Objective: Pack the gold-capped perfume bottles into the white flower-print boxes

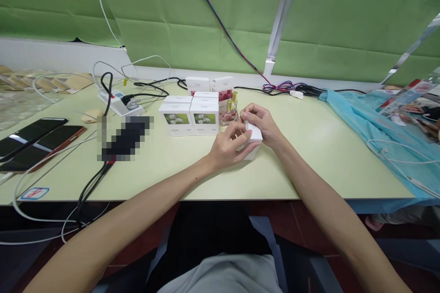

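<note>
A small white box (255,134) is between my two hands, over the middle of the table. My left hand (229,144) grips it from the left with thumb and fingers. On the far side, my right hand (261,122) has its fingers closed at the box's top end. My fingers cover much of the box, so I cannot tell whether its flap is up. Just beyond my hands stand gold-capped glass bottles (234,99) and a round pinkish glass bottle (228,116). White boxes with a flower picture (204,118) stand upright to the left of them.
More white boxes (197,84) stand at the back. Leftward lie a power strip (120,103), black and white cables, and two phones (41,146). A light-blue cloth (360,119) with a plastic bottle (409,96) on it covers the right end. The table's front edge (240,199) is near my forearms.
</note>
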Demonstrator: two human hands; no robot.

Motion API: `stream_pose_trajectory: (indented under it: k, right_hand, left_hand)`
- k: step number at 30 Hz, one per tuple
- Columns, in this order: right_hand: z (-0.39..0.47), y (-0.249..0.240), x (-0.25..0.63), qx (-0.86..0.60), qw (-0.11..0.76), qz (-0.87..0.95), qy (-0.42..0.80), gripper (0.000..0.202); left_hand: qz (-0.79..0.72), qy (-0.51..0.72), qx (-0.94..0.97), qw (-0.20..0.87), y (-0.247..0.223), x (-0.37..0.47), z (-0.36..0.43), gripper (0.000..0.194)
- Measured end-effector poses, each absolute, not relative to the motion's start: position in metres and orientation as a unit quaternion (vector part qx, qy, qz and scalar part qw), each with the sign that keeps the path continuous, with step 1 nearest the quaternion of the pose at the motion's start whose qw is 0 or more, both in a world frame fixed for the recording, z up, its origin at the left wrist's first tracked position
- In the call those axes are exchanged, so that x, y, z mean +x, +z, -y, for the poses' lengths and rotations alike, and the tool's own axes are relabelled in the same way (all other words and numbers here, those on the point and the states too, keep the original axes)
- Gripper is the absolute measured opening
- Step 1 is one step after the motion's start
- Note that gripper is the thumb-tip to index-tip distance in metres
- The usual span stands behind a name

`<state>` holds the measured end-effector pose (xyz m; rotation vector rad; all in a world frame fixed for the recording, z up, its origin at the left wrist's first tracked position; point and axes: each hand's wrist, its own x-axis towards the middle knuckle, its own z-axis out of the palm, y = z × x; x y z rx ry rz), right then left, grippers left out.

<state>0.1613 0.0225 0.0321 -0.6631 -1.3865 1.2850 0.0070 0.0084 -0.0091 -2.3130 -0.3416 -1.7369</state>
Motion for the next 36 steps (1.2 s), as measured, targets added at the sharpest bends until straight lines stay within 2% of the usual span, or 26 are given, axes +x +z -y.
stream_pose_trajectory:
  k: [24,36]
  right_hand:
    - [-0.0241,0.0346,0.1591,-0.326,0.547,0.563,0.526,0.027]
    - [-0.0187,0.0411,0.1574,-0.310,0.543,0.538,0.565,0.023]
  left_hand:
    - [0.141,-0.584,-0.790,0.123,-0.0048,0.0065,-0.0045,0.023]
    - [0.160,-0.582,-0.785,0.141,-0.0030,0.0072,-0.0036,0.023]
